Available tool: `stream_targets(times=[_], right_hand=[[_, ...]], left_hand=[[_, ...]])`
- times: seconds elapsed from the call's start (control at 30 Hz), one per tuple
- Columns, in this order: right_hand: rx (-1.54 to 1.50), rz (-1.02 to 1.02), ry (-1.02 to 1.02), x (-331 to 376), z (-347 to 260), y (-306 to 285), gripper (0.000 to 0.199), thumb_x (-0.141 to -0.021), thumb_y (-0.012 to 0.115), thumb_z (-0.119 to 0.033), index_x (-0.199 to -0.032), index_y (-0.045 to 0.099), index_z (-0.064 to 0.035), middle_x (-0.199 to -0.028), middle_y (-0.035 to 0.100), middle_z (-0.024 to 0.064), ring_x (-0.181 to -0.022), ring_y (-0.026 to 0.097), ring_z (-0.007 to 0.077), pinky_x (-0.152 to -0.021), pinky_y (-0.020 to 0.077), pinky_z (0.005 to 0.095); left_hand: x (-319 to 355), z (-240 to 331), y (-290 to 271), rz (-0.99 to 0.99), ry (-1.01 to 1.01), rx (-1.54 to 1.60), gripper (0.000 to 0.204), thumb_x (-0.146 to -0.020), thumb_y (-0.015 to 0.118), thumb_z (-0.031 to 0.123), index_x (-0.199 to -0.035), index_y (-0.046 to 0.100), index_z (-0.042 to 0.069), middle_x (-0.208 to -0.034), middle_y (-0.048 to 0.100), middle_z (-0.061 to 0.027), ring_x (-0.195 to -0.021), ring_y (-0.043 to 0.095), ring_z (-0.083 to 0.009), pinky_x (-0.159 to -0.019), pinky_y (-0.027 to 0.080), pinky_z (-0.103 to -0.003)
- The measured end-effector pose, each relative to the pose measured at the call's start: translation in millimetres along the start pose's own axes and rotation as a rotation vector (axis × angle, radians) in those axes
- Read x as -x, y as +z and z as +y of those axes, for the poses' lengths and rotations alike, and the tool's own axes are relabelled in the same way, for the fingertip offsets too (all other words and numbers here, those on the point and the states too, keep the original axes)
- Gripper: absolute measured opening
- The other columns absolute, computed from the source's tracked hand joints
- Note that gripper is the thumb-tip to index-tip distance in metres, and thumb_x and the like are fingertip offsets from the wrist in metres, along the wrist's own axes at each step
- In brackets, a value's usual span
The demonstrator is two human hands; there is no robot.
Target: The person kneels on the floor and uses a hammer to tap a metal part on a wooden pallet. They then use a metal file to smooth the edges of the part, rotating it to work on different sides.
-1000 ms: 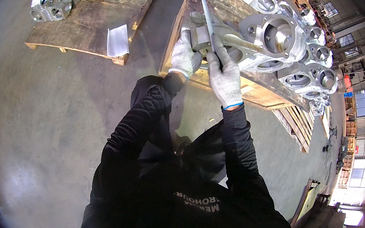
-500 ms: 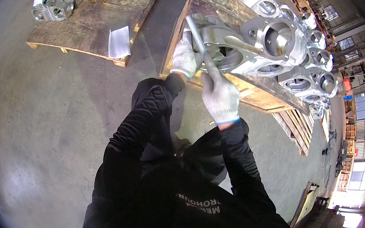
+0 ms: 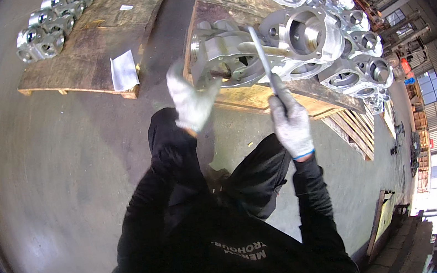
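A large grey cast-metal housing with round bores lies on its side at the near edge of a wooden pallet. My left hand, in a white knit glove, is below the housing's left flange with the fingers spread, touching or just off its rim. My right hand, also gloved, grips the lower end of a long thin metal file, which points up across the front of the housing.
More metal housings line the same pallet toward the right. A second wooden pallet at the upper left carries several smaller shiny castings and a white sheet of paper. Grey concrete floor lies between them.
My left hand has come off the housing and dropped lower with its fingers spread. My right hand has pulled back down and to the right, drawing the file with it.
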State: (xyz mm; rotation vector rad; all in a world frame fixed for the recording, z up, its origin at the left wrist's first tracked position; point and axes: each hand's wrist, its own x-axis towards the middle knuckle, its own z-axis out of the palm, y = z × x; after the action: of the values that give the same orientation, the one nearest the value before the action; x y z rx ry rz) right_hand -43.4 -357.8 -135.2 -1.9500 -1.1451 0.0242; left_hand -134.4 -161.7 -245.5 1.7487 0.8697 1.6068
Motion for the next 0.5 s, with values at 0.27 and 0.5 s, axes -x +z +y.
stream_targets(times=[0.27,0.5], right_hand=[[0.127,-0.433,0.507,-32.2,-58.7,-88.3,0.045,-0.106,0.052,-0.017,-0.150,0.051,-0.0063,-0.065,0.055,0.0030,-0.048,0.054,0.0089,-0.047,0.0482,0.0282],[0.261,-0.576,0.611,-71.7,-86.9,-110.1,0.048,-0.107,0.052,-0.025,-0.153,0.048,-0.0130,-0.061,0.049,-0.0008,-0.042,0.047,0.0071,-0.039,0.0420,0.0262]], left_hand=[[17.8,90.2,68.7,-0.603,-0.360,0.855,0.038,-0.111,0.046,0.030,-0.116,0.060,-0.004,-0.092,0.063,-0.0077,-0.081,0.055,-0.0137,-0.079,0.049,-0.030],[-4.0,121.0,103.1,-0.682,-0.463,0.583,0.073,-0.110,0.031,0.051,-0.067,0.063,0.001,-0.056,0.060,-0.0181,-0.060,0.064,-0.0387,-0.062,0.048,-0.049]])
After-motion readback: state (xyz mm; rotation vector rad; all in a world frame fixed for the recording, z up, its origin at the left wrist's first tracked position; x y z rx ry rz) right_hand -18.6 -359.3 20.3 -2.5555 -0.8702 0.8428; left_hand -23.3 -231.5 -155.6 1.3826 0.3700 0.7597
